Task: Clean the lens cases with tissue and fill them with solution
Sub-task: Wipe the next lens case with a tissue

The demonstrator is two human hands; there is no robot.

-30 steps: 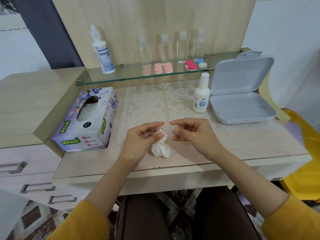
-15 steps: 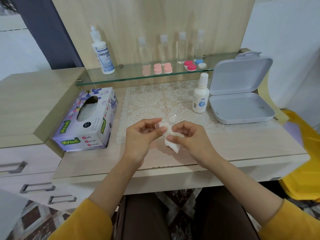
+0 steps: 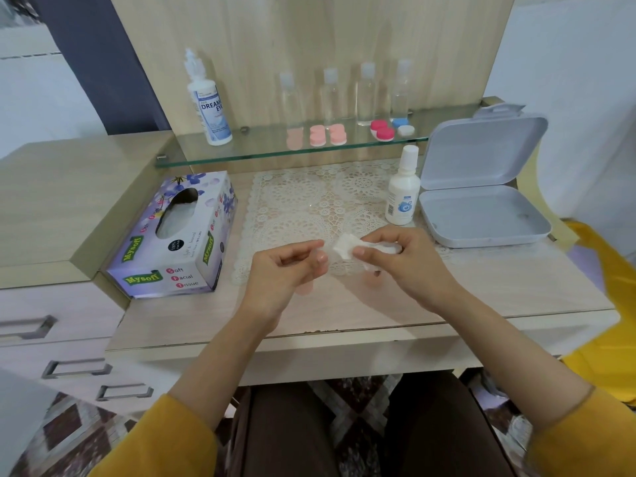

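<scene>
My right hand [image 3: 406, 266] pinches a folded white tissue [image 3: 346, 247] between thumb and fingers, above the lace mat [image 3: 303, 201]. My left hand [image 3: 285, 270] is just left of it, fingers curled, thumb and forefinger pinching a small clear lens case [image 3: 318, 250] that is barely visible. The tissue's tip is close to the left fingertips. A small white solution bottle [image 3: 402, 194] stands upright behind my right hand. More lens cases lie on the glass shelf [image 3: 241, 151]: pink ones [image 3: 327, 135], a red one [image 3: 382, 130], and a blue and white one [image 3: 403, 126].
A purple tissue box [image 3: 179, 242] lies left of the mat. An open grey hinged box [image 3: 481, 215] sits at the right. A larger solution bottle [image 3: 209, 105] and several clear bottles [image 3: 366, 94] stand on the shelf. Drawers are at lower left.
The tissue passed from my left hand to my right hand, and the clear case from right to left. Both hands shifted slightly to the right and away from me.
</scene>
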